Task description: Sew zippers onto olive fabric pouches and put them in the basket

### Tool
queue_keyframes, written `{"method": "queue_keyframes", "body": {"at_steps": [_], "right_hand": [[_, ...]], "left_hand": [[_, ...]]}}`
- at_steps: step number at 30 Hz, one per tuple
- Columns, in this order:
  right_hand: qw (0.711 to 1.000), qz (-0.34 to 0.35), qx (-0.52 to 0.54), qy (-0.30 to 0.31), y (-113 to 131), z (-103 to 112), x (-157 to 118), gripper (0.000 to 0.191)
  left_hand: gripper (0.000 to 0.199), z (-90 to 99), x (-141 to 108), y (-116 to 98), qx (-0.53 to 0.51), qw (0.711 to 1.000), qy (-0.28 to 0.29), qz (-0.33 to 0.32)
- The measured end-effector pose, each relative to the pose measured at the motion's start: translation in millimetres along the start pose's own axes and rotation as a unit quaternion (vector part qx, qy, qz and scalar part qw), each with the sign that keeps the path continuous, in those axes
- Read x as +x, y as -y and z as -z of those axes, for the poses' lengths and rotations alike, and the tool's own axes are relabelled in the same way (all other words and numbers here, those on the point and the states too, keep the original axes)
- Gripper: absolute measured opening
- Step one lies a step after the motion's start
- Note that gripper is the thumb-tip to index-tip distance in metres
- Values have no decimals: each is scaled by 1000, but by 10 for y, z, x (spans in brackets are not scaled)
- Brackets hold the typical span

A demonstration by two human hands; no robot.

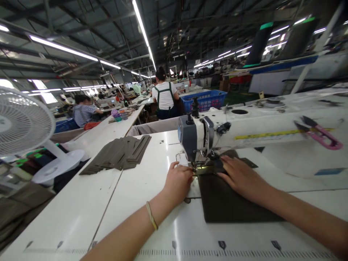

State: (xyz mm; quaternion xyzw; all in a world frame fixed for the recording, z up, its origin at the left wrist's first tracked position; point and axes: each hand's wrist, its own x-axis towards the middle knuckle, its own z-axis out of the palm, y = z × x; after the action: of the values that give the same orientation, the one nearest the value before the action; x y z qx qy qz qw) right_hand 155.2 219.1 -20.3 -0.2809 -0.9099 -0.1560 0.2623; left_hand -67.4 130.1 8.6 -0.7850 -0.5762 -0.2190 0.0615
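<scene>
My left hand (178,183) is closed beside the needle area of a white and grey sewing machine (188,139). Its fingers curl at the left end of a brass-coloured metal guide (203,170); what they pinch, if anything, is hidden. On a dark grey-brown fabric panel (233,206) rests my right hand (244,177), fingers stretched out and thumb apart, just right of the presser foot. The panel lies flat on the white table, its far part passing under the machine arm. A yellow-green band circles my left wrist.
Stacked grey-brown fabric pieces (116,154) lie on the table to the left. A white fan (24,123) stands beyond them. Pink-handled scissors (320,133) rest on the machine arm. Behind the machine are a blue crate (203,100) and a seated person (164,94).
</scene>
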Motion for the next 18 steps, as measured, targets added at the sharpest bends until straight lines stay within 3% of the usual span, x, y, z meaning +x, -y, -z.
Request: {"method": "queue_keyframes", "body": {"at_steps": [3,6,8,10,13,16,18], "right_hand": [[998,20,-64,-14,71,204,-396,35],[998,51,-36,-2,458,546,-611,36],[998,43,31,12,742,791,-514,29],[991,-4,129,39,898,988,-247,28],[939,-120,293,136,792,1137,214,37],[880,-224,383,172,504,1157,427,44],[877,-243,374,179,392,1151,394,48]], "left_hand": [[11,226,-146,-58,-24,999,38,15],[14,391,-358,-204,-48,998,45,11],[14,423,-474,-324,-63,997,50,11],[15,405,-529,-428,-86,994,58,20],[18,374,-491,-521,-189,978,74,48],[17,408,-393,-547,-269,957,-4,107],[16,431,-338,-546,-256,960,-64,96]]}}
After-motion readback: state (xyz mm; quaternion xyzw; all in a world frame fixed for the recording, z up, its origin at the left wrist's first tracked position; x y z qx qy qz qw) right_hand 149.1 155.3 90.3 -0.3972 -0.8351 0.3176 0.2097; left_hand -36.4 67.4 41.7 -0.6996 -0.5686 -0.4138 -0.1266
